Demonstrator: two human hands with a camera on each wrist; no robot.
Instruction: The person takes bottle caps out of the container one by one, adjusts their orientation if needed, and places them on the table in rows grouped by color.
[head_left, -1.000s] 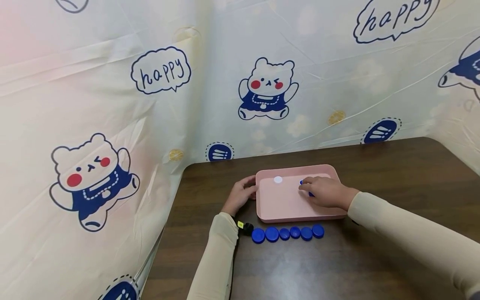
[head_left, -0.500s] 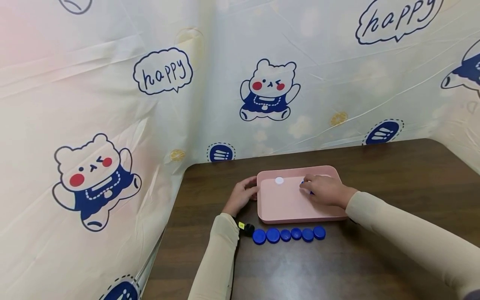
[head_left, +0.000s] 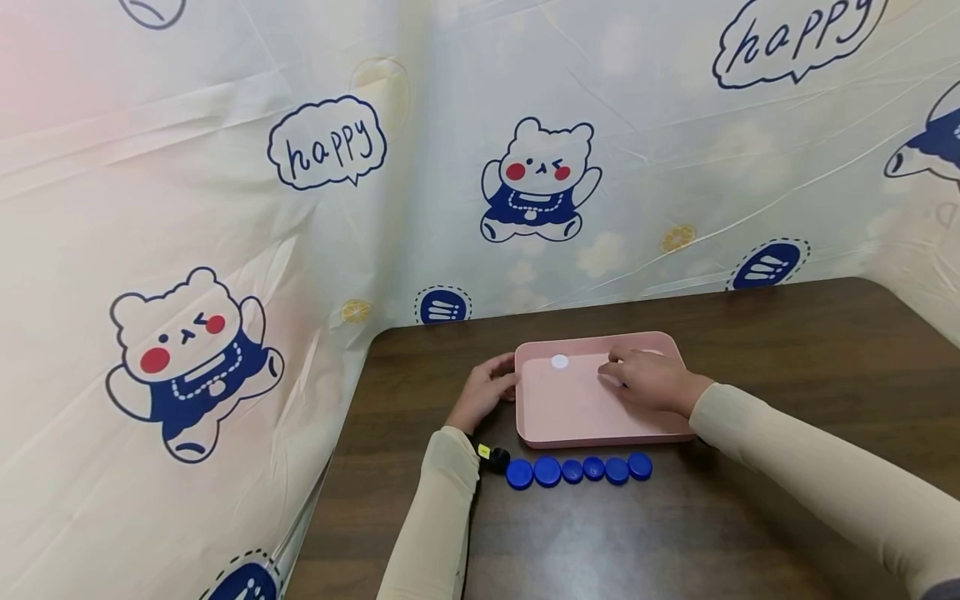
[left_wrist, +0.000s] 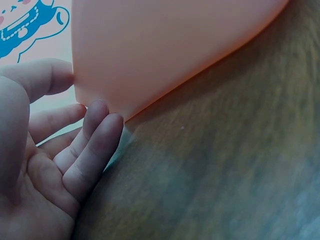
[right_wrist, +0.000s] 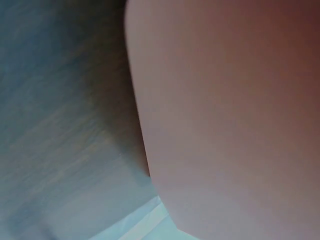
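A pink tray (head_left: 562,412) lies on the table with a white disc (head_left: 559,362) in its far left part. My left hand (head_left: 486,390) is at the tray's left side; in the left wrist view its fingertips (left_wrist: 102,107) touch the outer wall near a corner. Over the right half of the tray, my right hand (head_left: 652,380) has its fingers bent down, pinching a blue cap (head_left: 624,385). Only a sliver of blue shows below those fingers. The right wrist view holds the tray's wall (right_wrist: 215,125) and no hand.
Several blue caps (head_left: 547,472) of differing sizes stand in a row in front of the tray. A black wrist camera (head_left: 497,459) is close to the row's left end. Behind the brown table (head_left: 555,542) hangs a printed cloth (head_left: 450,167).
Less blue shows at my right fingertips than before, as the fingers draw in over the cap. The left hand stays at the tray. The head view has shifted slightly.
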